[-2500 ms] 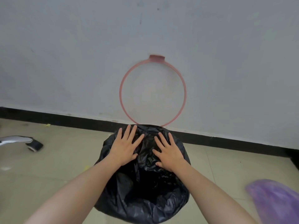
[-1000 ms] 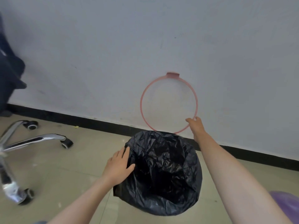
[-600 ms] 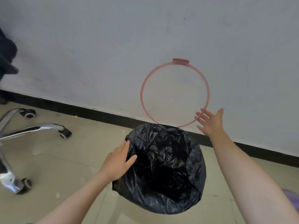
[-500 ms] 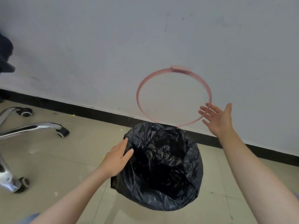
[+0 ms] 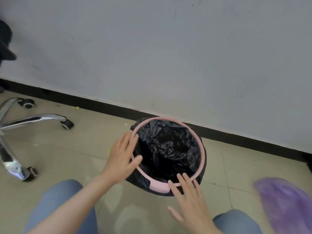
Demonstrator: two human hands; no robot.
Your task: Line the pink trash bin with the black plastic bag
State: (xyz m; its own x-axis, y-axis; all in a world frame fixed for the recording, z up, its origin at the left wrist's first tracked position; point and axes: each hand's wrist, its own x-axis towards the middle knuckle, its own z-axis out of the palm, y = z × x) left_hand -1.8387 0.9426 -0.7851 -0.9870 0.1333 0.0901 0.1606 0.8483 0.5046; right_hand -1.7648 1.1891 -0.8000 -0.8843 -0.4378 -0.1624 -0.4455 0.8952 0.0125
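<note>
The trash bin stands on the floor by the wall, wrapped in the black plastic bag [image 5: 166,149], which hangs into its opening and folds over the outside. A pink ring [image 5: 200,149] lies flat on top of the bin's rim, over the bag, its wider tab at the near edge. My left hand [image 5: 122,157] rests flat on the ring's left side, fingers spread. My right hand [image 5: 188,198] lies flat on the ring's near edge beside the tab. Neither hand grips anything.
A chrome chair base with castors [image 5: 33,119] stands on the tiled floor at the left. A purple bag [image 5: 285,205] lies at the right. A black skirting strip [image 5: 236,137] runs along the grey wall behind the bin. My knees in jeans [image 5: 57,205] are below.
The pink ring has swung down from upright against the wall onto the bin's rim. My right hand came from near the wall to the ring's near edge; my left moved onto the ring.
</note>
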